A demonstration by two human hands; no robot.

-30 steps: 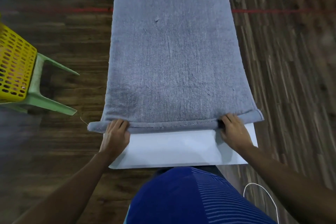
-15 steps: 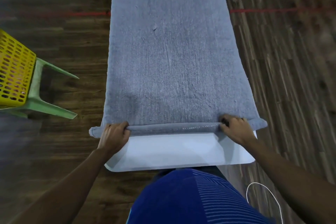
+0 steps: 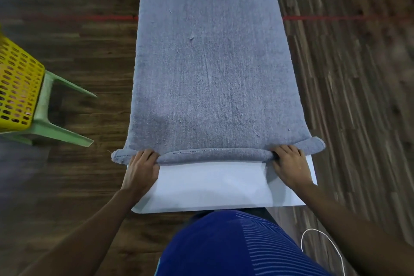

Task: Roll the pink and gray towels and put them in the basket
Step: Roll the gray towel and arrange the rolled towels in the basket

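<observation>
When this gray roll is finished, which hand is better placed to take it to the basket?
Left, probably: the left hand grips the gray towel roll nearest the yellow basket; the right hand grips the far end.

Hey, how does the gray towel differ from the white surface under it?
The towel is gray and fuzzy; the white surface is smooth. The towel's near edge is curled into a roll, gripped by the left hand and right hand; the surface lies flat. The roll's ends stick out past the surface on both sides. Both are plain, without pattern.
</observation>
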